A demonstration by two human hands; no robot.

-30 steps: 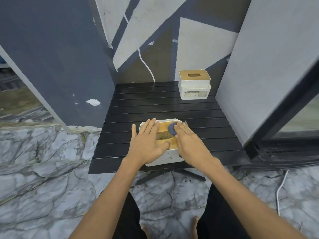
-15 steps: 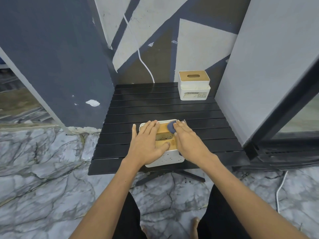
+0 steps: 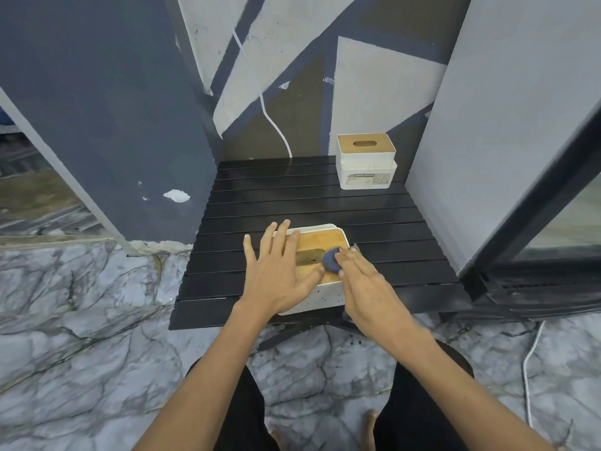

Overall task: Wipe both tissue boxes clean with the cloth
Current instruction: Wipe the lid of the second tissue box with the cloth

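The near tissue box [image 3: 320, 252] is sitting at the counter's [image 3: 292, 203] near edge. My right hand [image 3: 364, 284] is pressing the cloth [image 3: 331, 260] onto its wooden lid with straight fingers; my left hand [image 3: 276, 271], fingers spread, is lying flat on it. The far tissue box [image 3: 366, 162] is standing far right.

Both hands [image 3: 283, 275] flat, fingers extended

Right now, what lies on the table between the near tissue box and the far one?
Nothing: in the head view, only bare black slats of the table separate the near tissue box from the far tissue box.
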